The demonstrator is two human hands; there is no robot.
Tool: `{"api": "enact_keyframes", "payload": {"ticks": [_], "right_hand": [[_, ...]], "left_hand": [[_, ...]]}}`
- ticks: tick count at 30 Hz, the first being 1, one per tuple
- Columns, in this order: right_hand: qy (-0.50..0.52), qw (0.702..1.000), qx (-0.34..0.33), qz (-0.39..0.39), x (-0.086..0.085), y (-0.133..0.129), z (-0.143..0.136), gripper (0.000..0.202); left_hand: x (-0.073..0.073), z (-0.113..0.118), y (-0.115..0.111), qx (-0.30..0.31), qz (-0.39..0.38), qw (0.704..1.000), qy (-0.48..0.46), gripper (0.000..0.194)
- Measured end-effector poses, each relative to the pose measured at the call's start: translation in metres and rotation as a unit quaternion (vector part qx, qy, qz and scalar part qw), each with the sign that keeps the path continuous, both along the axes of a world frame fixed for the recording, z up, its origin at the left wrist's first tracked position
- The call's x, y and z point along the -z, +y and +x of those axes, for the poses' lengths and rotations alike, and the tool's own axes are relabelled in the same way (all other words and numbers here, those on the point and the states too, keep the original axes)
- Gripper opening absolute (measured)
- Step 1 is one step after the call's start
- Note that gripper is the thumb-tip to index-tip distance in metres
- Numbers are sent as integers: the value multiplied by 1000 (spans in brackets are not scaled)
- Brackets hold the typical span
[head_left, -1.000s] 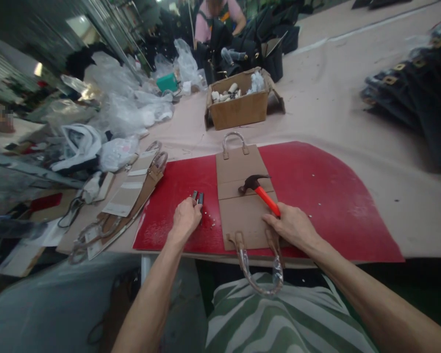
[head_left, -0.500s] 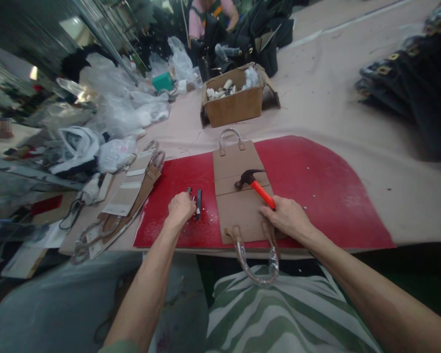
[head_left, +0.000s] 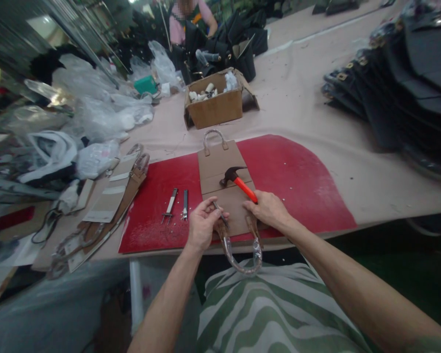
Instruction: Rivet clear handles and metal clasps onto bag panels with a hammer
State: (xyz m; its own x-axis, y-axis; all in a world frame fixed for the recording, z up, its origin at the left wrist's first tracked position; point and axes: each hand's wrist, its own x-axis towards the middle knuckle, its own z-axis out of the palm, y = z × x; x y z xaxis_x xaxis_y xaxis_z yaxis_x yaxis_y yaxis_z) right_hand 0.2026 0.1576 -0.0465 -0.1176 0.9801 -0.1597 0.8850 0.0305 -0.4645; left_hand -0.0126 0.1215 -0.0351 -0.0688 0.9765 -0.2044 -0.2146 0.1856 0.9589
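Observation:
A claw hammer (head_left: 247, 188) with a dark head and an orange handle is in my right hand (head_left: 270, 208), its head over the middle of the tan bag panel (head_left: 220, 164). My left hand (head_left: 203, 223) pinches a slim metal punch (head_left: 220, 212) above the panel's near left corner. Plastic-wrapped handles stick out from the panel, one at the far end and one (head_left: 242, 267) at the near edge by my lap. Left of the panel lie a pronged tool (head_left: 171, 203) and a dark flat-bar tool (head_left: 185, 203), among small scraps.
Beneath the panel is a red board (head_left: 290, 181). Tan bag parts (head_left: 113, 196) are stacked at its left. Behind stands a cardboard box (head_left: 216, 109) of white pieces. Dark bag pieces (head_left: 382, 98) pile up at right. Plastic bags (head_left: 95, 98) crowd the back left, near another person (head_left: 176, 29).
My left hand has moved right, from the tools on the red board to the panel, now with a metal punch in it. The hammer stays in my right hand. The view has shifted right.

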Motion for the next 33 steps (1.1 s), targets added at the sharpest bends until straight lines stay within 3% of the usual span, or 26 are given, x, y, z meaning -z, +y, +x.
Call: {"api": "enact_keyframes", "payload": {"ticks": [2,5,12,26,28,33], "right_hand": [[-4,1000,1,-1,-1,0,-1,33],[-7,1000,6,-4,-2,-2,-2,33],[-7,1000,12,-9,-4,-3,-1,34],[1,1000,13,-14,-5,-4,0,35],[3,1000,16,-17,-5,-4,-1,36],[17,999,19,-21,-7,-4,-1,35]], "left_hand": [[8,21,-5,11,13,1000,-11,50],[16,33,-9,29,33,999,23,34],[20,29,-14,16,90,991,99,21],[22,32,-17,20,110,982,150,19],[23,30,-19,42,144,971,186,13],[22,24,-21,108,235,911,322,10]]}}
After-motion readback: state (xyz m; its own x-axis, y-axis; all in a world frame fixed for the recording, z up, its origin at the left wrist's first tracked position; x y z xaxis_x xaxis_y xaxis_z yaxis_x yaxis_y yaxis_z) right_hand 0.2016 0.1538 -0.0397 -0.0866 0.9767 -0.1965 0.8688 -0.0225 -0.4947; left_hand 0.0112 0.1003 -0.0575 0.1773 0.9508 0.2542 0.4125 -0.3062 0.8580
